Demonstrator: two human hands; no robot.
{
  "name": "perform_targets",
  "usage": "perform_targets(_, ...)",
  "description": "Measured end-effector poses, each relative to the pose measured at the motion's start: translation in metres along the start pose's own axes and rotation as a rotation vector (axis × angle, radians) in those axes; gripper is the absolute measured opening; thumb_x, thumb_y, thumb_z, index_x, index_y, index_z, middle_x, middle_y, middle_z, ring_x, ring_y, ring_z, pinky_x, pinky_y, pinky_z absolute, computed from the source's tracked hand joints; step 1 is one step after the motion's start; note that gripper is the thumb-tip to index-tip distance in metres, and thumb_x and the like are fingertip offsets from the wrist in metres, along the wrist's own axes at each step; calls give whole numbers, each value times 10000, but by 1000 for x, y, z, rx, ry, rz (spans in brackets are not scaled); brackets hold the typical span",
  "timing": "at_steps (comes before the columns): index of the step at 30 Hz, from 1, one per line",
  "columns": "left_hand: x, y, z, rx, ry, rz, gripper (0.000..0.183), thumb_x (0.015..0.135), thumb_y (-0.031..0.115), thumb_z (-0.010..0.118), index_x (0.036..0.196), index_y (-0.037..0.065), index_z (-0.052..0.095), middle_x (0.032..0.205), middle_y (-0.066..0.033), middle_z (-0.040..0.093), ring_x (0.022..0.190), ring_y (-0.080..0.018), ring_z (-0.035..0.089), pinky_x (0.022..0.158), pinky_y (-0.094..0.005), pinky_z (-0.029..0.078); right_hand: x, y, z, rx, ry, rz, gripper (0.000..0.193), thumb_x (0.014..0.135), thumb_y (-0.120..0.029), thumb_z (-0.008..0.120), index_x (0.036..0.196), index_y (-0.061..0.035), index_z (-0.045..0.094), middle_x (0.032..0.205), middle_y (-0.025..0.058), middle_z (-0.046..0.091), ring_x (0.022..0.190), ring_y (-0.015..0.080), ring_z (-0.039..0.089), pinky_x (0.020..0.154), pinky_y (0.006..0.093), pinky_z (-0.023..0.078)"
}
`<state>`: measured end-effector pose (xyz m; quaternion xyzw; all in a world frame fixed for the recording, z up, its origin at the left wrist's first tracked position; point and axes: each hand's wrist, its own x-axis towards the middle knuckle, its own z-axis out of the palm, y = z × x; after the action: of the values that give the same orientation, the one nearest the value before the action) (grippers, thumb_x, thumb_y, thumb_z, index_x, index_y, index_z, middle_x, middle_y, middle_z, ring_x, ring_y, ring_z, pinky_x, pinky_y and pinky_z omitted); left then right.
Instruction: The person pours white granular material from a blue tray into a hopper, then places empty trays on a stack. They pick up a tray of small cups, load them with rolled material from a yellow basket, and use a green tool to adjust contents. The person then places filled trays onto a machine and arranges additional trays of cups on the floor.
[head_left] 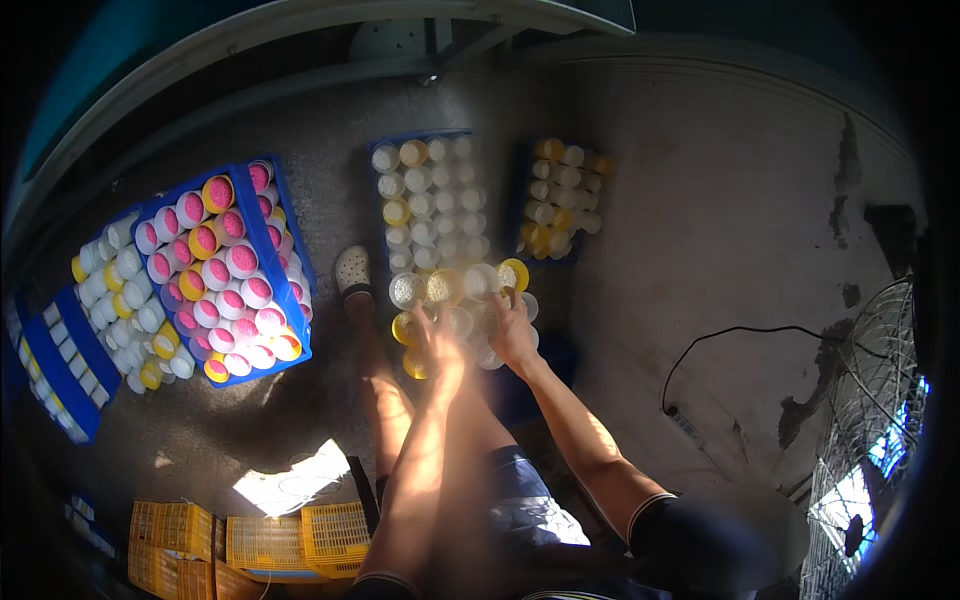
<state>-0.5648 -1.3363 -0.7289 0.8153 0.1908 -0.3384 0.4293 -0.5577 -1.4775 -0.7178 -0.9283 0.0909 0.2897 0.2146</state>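
Both my hands are in among a cluster of white and yellow cups in front of me. My left hand (438,338) has its fingers curled at a pale cup (444,287); haze blurs its fingertips. On the right, my right hand (512,332) closes its thumb and fingers at the base of a yellow cup (514,274) with pale contents. Beside my left hand stands a white cup (406,290) filled with whitish grains. More cups lie under and around both hands, partly hidden by them. Just beyond, a blue crate (420,134) carries rows of similar cups.
A smaller blue crate (578,256) of cups stands at the far right. To the left, a blue crate (232,180) holds cups with pink contents, beside stacked white and yellow cups (125,300). Yellow baskets (265,543) stand lower left. A black cable (740,330) and wire-mesh guard (870,400) are at right.
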Motion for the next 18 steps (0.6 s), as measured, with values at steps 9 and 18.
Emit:
perform_targets(9,132,-107,107,202,293,161,625,796,-107,546,1360,160,511,1459,-198,313,1250,-467,399,987,-489,451,115,92,133,61,224,-127,604,707,141,543,1226,-166,571,1355,218,433,1122,465,493,920,508,461)
perform_targets(18,125,-120,110,313,85,128,884,766,-170,547,1520,234,322,1526,-212,198,1291,-485,357,985,-489,481,108,127,150,117,92,-39,761,739,120,574,1409,-229,477,1497,213,330,1317,420,422,997,435,472)
